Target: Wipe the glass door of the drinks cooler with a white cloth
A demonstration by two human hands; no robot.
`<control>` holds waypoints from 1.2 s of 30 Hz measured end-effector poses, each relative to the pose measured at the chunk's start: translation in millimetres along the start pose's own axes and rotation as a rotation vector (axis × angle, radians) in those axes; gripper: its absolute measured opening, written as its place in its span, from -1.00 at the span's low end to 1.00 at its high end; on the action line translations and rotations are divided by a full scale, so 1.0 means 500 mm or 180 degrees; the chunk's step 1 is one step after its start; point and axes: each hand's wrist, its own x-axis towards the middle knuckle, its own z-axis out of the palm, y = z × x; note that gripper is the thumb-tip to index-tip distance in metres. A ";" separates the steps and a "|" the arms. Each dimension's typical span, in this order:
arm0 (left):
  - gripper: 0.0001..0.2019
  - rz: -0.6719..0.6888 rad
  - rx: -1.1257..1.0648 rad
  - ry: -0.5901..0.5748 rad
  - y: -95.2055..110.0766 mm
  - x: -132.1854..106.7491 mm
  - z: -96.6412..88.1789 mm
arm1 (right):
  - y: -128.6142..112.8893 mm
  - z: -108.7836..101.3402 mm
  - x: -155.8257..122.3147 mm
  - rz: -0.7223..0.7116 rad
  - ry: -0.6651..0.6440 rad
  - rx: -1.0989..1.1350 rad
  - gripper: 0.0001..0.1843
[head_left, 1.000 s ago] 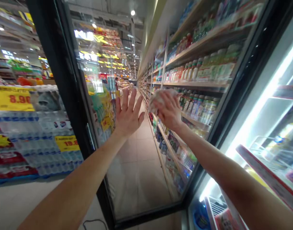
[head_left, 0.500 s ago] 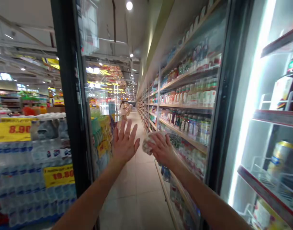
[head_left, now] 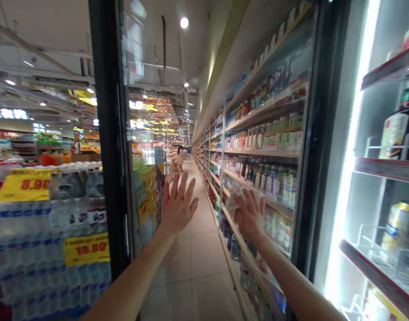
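Note:
A glass fridge door with a black frame (head_left: 108, 133) stands open in front of me. My left hand (head_left: 178, 208) lies flat against the pane, fingers spread, with nothing in it. To its right, my right hand (head_left: 251, 217) presses a crumpled pale cloth (head_left: 232, 200) to the glass. Part of the cloth sits under the fingers, and the hand is slightly blurred.
Lit fridge shelves (head_left: 385, 166) with bottles and cans stand at the right. Stacked packs of bottled water (head_left: 30, 249) with yellow price signs (head_left: 87, 248) are on the left. Through the glass appear a tiled aisle (head_left: 204, 263), long drink shelves and a distant person (head_left: 180, 157).
My right hand has slid rightward across the glass with the cloth. The left hand stays spread in nearly the same spot. The view has shifted slightly.

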 end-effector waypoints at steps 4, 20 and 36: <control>-0.41 0.0008 -0.0008 -0.0014 0.000 -0.002 0.004 | 0.044 -0.011 0.026 0.1570 0.0506 -0.0218 -0.42; -0.40 -0.0005 -0.0089 0.0050 -0.004 -0.004 0.011 | -0.049 0.008 -0.041 0.0783 0.0017 0.0061 -0.46; -0.37 -0.0011 -0.0130 0.0059 -0.010 -0.005 0.010 | -0.071 0.014 -0.048 -0.0658 -0.0382 0.0278 -0.55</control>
